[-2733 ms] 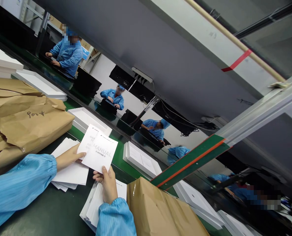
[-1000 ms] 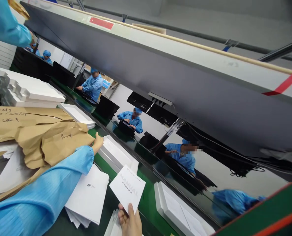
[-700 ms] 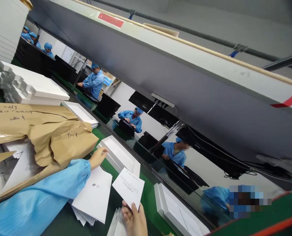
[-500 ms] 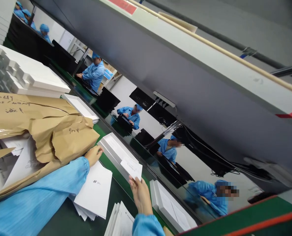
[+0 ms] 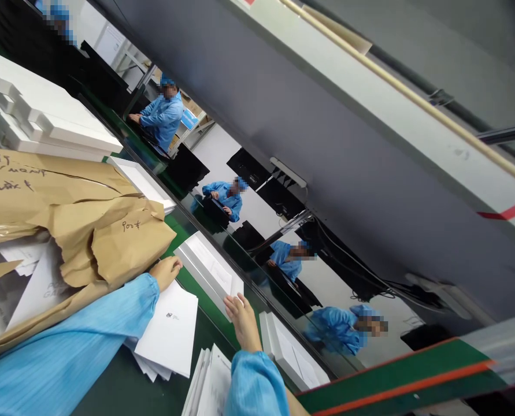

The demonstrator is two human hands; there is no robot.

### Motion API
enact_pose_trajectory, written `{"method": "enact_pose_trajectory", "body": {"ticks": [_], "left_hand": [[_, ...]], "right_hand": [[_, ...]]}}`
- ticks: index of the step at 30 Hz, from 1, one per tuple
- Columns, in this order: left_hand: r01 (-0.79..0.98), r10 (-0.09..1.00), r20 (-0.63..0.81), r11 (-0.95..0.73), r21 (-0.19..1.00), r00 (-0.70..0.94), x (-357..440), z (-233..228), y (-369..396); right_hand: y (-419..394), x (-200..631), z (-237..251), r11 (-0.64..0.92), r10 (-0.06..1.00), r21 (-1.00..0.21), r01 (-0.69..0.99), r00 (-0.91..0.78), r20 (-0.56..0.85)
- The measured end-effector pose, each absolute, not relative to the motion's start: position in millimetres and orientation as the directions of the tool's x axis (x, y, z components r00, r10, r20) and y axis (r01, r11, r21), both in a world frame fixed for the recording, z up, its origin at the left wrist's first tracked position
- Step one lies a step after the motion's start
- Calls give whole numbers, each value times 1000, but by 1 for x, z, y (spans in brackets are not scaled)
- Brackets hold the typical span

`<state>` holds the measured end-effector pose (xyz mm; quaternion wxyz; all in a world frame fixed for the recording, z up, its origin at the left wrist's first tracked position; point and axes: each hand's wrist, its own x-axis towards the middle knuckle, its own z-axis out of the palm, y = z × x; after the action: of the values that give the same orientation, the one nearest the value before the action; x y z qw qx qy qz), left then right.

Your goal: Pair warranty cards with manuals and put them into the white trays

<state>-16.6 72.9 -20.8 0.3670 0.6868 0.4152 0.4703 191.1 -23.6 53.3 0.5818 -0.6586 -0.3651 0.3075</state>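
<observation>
In the head view, the right hand [image 5: 242, 319] lay with its fingers [image 5: 233, 302] flat and loosely spread on the near corner of the shallow white rectangular tray [image 5: 208, 271], gripping nothing. The left hand [image 5: 165, 271] rested just left of that tray, fingers curled and empty, touching the crumpled brown paper wrapping [image 5: 110, 242]. Below the tray, a stack of white printed leaflets [image 5: 169, 330] lay on the dark green tabletop [image 5: 122, 393].

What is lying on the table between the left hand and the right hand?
In the head view, a stack of white printed sheets lies on the dark green table between the left hand and the right hand.
</observation>
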Motion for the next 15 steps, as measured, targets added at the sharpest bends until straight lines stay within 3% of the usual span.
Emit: {"method": "enact_pose_trajectory", "body": {"ticks": [2, 4, 7, 10, 12, 15], "left_hand": [[227, 918, 331, -377, 898, 217, -18, -19, 73], [229, 923, 320, -366, 902, 215, -19, -18, 74], [234, 929, 307, -352, 906, 207, -20, -17, 73], [240, 928, 307, -354, 904, 212, -20, -16, 71], [247, 921, 317, -370, 896, 227, -20, -17, 69], [277, 903, 337, -407, 870, 268, -20, -18, 68]], "right_hand": [[-44, 179, 50, -95, 860, -972, 217, 509, 29], [-67, 160, 40, -132, 903, -895, 426, 424, 69], [-102, 121, 15, -113, 936, -639, 761, 297, 187], [-125, 87, -6, -126, 910, -486, 865, 296, 291], [-129, 75, -12, -118, 897, -504, 856, 310, 316], [-123, 74, -12, -112, 913, -681, 724, 345, 217]]}}
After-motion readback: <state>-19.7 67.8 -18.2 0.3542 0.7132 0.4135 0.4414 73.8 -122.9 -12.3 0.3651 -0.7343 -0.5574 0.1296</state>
